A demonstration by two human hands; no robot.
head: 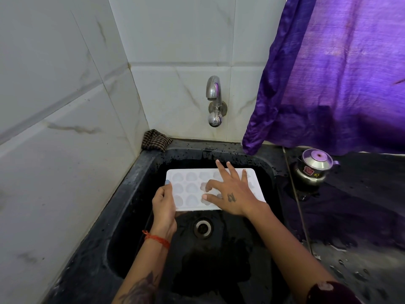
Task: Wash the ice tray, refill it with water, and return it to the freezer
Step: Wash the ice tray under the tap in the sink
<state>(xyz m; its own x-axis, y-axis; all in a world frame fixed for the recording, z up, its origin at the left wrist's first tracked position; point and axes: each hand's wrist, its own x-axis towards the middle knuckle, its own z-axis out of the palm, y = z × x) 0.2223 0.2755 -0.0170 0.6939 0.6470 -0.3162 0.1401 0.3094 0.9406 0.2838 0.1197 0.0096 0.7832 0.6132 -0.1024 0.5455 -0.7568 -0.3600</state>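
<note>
Left hand (pixel 164 201) grips the ice tray (pixel 190 189) mid-frame over the sink (pixel 131 216); right hand (pixel 230 189), fingers spread, rubs it; the one-sided hold risks tipping.

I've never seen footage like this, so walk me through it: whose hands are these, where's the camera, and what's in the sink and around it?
This is one picture from a camera worn on a person's head, looking forward and down, so the two arms reaching in are their own. There is no machine.

The left hand holds a white ice tray by its left edge, thumb on top, over a black sink. The right hand lies spread on the tray with fingers in its hollows, apparently rubbing it.

Above, a metal tap sticks out of the tiled wall; no water shows running. A checked cloth sits in the corner, a small steel pot stands on the wet counter at right, and a purple curtain hangs behind it.
</note>
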